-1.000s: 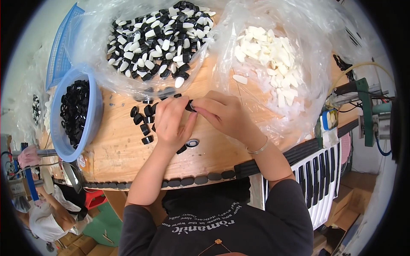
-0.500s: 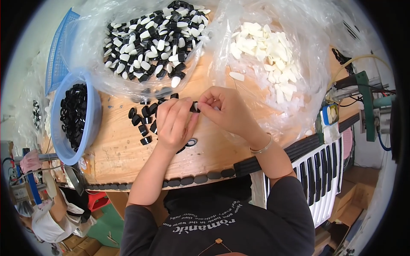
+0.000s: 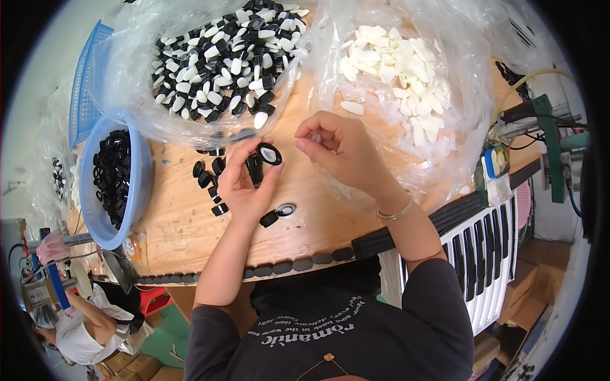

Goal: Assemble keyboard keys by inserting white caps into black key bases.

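My left hand (image 3: 241, 190) holds a black oval cap (image 3: 269, 154) upright between thumb and fingers. A black rim surrounds its pale grey middle. To its right, my right hand (image 3: 346, 152) is raised apart from the cap, fingers curled and the tips close together. A small pale bit shows among those fingers, too small to name. Loose black caps (image 3: 220, 209) lie on the wooden table beside and behind my left hand. Just below that hand are another black cap (image 3: 269, 219) and an oval ring with a light middle (image 3: 286, 209).
Behind my hands, a clear plastic bag (image 3: 136, 82) holds a heap of black and white pieces (image 3: 222, 70). Thin white pieces (image 3: 419, 82) lie on another plastic sheet. At left stand a blue basin (image 3: 145, 171) of black parts and a blue basket (image 3: 89, 82). A person (image 3: 95, 324) sits at lower left.
My hands have moved apart: the right drew away from the cap and the left turned it so its oval face shows. The ring and black cap below are now uncovered.
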`<state>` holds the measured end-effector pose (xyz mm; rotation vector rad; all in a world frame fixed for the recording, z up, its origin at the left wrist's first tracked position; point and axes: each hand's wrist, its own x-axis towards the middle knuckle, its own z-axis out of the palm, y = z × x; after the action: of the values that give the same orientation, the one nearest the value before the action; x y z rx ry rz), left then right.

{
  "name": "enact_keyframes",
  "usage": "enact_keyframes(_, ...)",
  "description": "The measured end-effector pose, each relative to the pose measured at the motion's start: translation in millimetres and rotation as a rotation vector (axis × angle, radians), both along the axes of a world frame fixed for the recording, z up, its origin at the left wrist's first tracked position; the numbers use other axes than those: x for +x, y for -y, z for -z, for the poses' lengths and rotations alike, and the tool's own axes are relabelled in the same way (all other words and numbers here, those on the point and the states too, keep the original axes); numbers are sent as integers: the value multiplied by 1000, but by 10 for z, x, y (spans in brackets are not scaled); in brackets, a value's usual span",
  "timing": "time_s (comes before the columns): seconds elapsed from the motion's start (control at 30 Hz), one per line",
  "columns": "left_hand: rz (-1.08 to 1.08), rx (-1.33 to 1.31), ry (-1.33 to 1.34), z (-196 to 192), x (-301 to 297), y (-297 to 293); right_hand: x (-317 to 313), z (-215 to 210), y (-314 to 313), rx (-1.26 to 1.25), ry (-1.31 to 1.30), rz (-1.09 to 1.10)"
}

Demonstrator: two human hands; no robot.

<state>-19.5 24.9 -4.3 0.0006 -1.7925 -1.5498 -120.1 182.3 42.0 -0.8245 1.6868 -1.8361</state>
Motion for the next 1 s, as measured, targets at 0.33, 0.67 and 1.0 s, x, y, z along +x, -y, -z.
enact_keyframes(0.33,-123,-297,-43,-39,-21,49,90,-106,39,-69,-635,140)
enact_keyframes(0.67,-211,-671,9,-129,6,10,146,-119,77,-67,-504,-39)
enact_keyframes(1.0,-175,-771,-17,-139,26,17,113,-162,30,51,-508,-164)
